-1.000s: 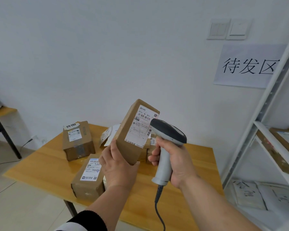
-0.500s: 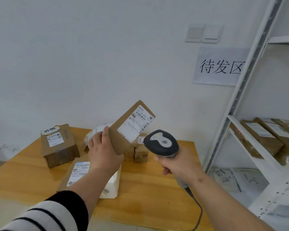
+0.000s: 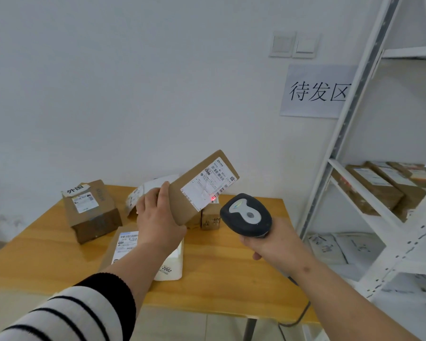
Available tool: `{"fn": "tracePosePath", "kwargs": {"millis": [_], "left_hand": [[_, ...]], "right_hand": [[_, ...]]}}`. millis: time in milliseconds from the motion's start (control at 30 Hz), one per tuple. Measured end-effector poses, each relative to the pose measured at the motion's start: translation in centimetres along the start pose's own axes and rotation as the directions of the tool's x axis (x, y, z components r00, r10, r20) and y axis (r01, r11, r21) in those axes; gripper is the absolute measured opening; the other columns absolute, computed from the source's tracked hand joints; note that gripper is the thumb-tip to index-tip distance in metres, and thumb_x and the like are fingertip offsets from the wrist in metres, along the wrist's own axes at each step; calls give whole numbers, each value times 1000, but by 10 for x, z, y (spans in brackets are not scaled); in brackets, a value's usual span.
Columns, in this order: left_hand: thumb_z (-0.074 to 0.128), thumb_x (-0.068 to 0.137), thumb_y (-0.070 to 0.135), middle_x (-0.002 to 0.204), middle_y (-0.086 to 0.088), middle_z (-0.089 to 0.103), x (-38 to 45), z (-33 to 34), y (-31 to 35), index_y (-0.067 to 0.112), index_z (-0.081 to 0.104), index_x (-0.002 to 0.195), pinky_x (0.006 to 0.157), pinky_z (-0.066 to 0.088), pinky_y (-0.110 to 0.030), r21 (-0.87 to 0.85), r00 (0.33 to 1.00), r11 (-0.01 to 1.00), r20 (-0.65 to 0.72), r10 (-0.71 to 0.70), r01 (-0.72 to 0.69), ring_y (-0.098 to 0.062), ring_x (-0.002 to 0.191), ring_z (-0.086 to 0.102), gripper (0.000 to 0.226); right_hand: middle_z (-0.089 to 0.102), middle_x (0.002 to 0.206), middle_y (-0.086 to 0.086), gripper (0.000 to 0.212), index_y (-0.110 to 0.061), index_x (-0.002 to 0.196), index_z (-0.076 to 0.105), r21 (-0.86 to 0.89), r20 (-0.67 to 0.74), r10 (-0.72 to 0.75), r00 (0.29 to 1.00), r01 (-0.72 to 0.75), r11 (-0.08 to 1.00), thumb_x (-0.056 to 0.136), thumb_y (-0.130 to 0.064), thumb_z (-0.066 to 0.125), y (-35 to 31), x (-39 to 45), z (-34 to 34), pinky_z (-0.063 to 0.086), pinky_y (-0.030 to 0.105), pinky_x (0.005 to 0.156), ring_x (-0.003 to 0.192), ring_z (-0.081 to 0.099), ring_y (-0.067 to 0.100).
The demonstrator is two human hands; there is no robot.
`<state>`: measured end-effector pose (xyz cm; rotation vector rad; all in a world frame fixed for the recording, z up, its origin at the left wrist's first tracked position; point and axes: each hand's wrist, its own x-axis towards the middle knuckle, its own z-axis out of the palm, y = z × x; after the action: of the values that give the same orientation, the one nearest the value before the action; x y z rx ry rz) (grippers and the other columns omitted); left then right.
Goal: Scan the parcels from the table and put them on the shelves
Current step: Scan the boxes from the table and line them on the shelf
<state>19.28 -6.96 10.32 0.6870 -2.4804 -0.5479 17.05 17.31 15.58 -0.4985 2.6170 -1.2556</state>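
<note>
My left hand (image 3: 158,222) grips a flat brown cardboard parcel (image 3: 202,185) by its lower end and holds it tilted above the wooden table (image 3: 219,279), its white label facing me. A red dot of light sits on the barcode at the label's lower edge. My right hand (image 3: 273,242) holds a grey and white barcode scanner (image 3: 246,215), its head close to the parcel's lower right corner. White metal shelves (image 3: 354,193) stand to the right.
On the table lie a taped brown box (image 3: 91,210), a flat parcel (image 3: 123,244) under my left forearm, a white pouch (image 3: 170,269), small boxes (image 3: 210,219) and a white bag (image 3: 143,193). Several brown parcels (image 3: 379,185) fill the middle shelf; white bags (image 3: 342,249) lie lower.
The view has turned right, bringing the shelves in. My left hand tilted the parcel flatter; the scanner dropped to point at its label, where a red dot now shows.
</note>
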Motion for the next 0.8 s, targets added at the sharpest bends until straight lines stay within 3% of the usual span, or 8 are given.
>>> {"fn": "tracePosePath", "kwargs": {"millis": [100,200,267,467,600,700,800], "left_hand": [[82,70,24,146,2,25,-6,-2,0,28,10,154,113,32,-48,-10,1000,1000,2,12,-12,-26,136,17,110],[81,71,23,147,2,24,-12,-4,0,28,10,154,112,32,-47,-20,1000,1000,14,23,-23,-26,137,16,110],[80,72,22,148,2,23,-16,-5,1,27,10,155,114,31,-47,-22,999,999,22,38,-37,-26,137,15,109],[81,72,25,146,3,24,-28,1,9,29,9,154,112,33,-49,-18,997,998,46,57,-56,-25,136,15,109],[80,72,29,146,-1,27,-45,9,23,26,11,155,112,31,-48,-79,996,997,82,30,-23,-28,136,19,108],[82,69,38,147,-1,29,-69,20,46,27,12,155,110,34,-48,-136,986,991,167,6,17,-27,136,21,111],[80,63,49,142,1,32,-101,38,79,27,12,154,107,38,-47,-185,953,982,300,33,25,-23,131,27,117]], "right_hand": [[74,84,5,17,-21,100,68,-39,-13,1,1000,-1,999,86,-30,71,1,-8,0,58,31,72,64,72,17],[74,89,5,16,-19,100,67,-76,-37,16,999,-18,997,88,-31,70,1,-16,-1,42,5,48,64,72,11],[75,90,5,17,-18,99,67,-74,-48,13,999,-17,997,88,-31,70,2,-22,-3,39,3,45,65,72,12],[74,82,6,17,-20,98,66,-67,-53,13,999,-16,998,88,-33,70,11,-36,-9,44,8,51,65,71,12],[71,78,6,10,-28,85,64,116,-67,67,996,-58,991,87,-25,73,26,-51,-18,57,25,67,57,68,10],[69,69,-3,9,-29,86,65,197,-83,138,987,-119,973,84,-31,74,50,-60,-31,60,44,80,61,72,14],[75,81,0,13,-32,91,64,218,-87,174,981,-152,964,84,-32,75,77,-72,-53,61,42,80,66,74,15]]}}
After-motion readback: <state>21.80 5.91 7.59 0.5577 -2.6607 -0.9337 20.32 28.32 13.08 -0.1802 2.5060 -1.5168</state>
